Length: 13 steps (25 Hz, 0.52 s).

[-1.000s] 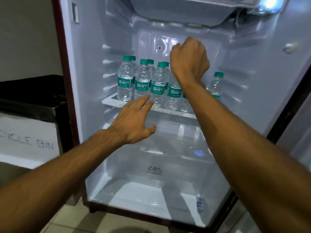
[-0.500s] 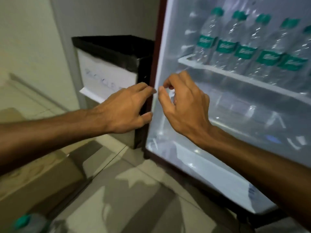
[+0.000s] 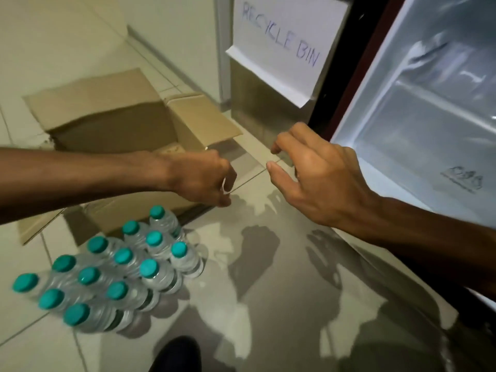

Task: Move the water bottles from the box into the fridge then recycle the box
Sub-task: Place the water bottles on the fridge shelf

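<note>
Several clear water bottles with teal caps [image 3: 126, 264] stand packed together on the tiled floor at the lower left. Behind them lies the open brown cardboard box [image 3: 112, 122], flaps spread; its inside is mostly hidden by my left arm. My left hand [image 3: 198, 178] hovers over the box's near right corner, fingers loosely curled downward and holding nothing. My right hand [image 3: 319, 181] hangs in the air beside it, thumb and fingers apart and empty. The open fridge [image 3: 418, 108] fills the right side; only its lower interior shows.
A metal bin with a paper sign reading RECYCLE BIN [image 3: 284, 47] stands between the box and the fridge. The fridge's dark red edge [image 3: 346, 84] runs diagonally beside my right hand. A dark shoe [image 3: 177, 355] is at the bottom edge.
My view has swung from the fridge shelf down and left to the floor. Both hands have left the fridge and come down near the box and the bottles on the floor.
</note>
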Each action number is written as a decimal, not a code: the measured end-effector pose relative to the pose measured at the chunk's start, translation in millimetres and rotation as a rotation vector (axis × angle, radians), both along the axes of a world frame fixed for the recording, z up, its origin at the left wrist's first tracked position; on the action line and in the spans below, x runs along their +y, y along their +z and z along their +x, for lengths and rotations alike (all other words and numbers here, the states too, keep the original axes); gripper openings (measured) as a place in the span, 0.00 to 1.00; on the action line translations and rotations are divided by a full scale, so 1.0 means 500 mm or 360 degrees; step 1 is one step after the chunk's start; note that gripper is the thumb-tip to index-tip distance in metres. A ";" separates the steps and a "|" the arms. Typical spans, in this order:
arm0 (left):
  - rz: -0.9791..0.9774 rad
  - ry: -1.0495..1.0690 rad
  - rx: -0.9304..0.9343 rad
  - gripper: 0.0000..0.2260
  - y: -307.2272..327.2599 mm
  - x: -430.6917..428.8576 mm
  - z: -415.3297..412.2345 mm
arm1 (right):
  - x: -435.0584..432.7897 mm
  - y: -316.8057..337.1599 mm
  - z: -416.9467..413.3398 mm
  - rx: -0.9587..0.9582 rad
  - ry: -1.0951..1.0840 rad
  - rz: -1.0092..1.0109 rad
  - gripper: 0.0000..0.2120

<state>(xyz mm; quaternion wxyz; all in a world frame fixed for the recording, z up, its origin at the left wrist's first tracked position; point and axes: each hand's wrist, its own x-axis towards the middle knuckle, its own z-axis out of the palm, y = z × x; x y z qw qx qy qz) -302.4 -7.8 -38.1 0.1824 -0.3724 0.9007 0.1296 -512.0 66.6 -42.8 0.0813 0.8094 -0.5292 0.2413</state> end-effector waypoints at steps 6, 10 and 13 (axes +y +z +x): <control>0.0313 -0.0109 -0.0603 0.19 -0.092 0.089 0.044 | 0.029 -0.033 0.029 0.0066 0.0070 0.0195 0.15; 0.0123 -0.0231 -0.0662 0.18 -0.130 0.106 0.064 | 0.047 -0.039 0.037 0.0168 0.0063 0.0380 0.13; 0.0106 -0.0194 -0.0619 0.18 -0.139 0.106 0.076 | 0.055 -0.042 0.039 0.0216 0.0068 0.0442 0.13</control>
